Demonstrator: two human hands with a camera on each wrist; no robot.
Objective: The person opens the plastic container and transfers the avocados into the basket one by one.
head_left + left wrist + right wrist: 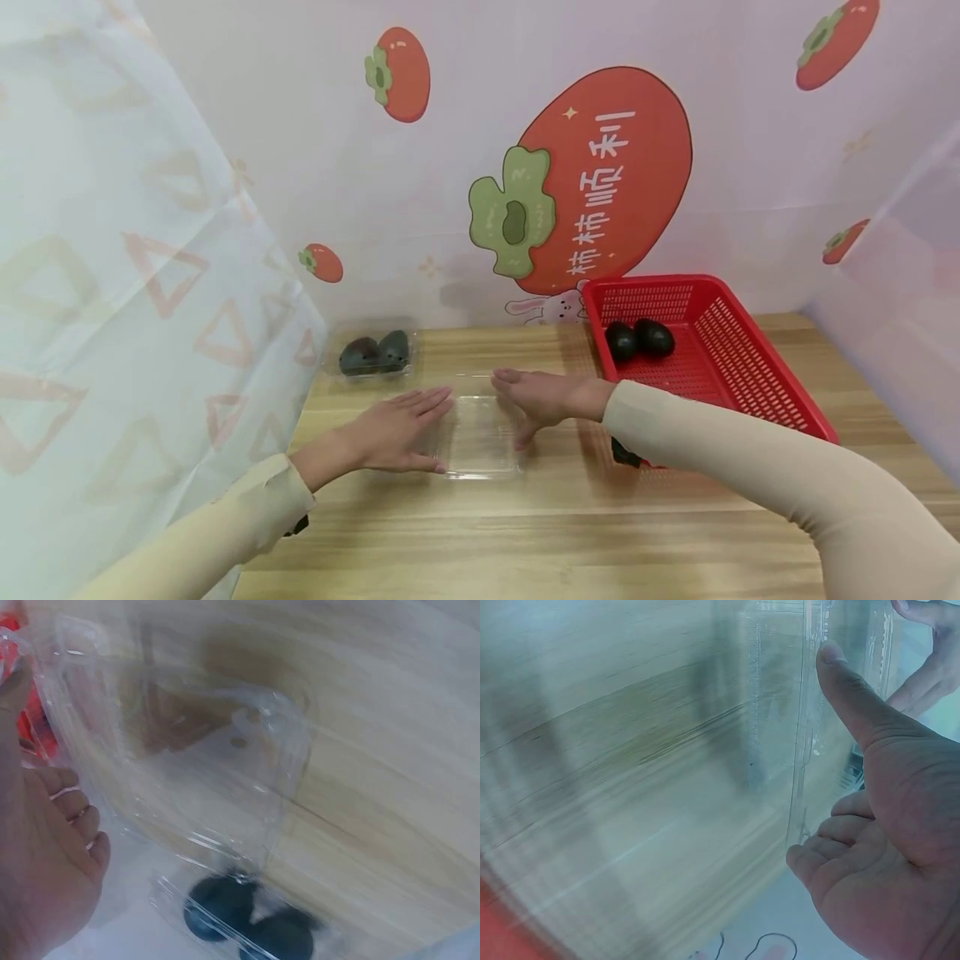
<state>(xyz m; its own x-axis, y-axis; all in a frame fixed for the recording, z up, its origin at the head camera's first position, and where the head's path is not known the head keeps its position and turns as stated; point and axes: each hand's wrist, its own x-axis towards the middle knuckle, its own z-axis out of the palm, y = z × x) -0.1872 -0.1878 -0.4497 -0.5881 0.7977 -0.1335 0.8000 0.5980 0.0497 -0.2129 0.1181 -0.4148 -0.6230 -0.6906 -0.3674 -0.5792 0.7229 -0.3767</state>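
A clear plastic clamshell box (480, 437) with nothing in it lies on the wooden table between both hands. On its left side is my left hand (393, 429), palm down, fingers stretched out and the thumb near the box's front corner. My right hand (543, 398) is at the opposite side, its fingers extended toward the back and its thumb toward the front. In the right wrist view the thumb (847, 690) lies against the box's edge (804, 742). The left wrist view shows relaxed fingers (75, 802) beside the clear plastic (202, 765); contact there is hard to tell.
At the back left stands another clear box (333, 367) holding two dark avocados (375, 353). A red plastic basket (757, 354) with dark avocados (639, 339) inside sits on the right, partly behind the right sleeve (705, 425). Printed cloth (450, 167) borders the table's back and sides.
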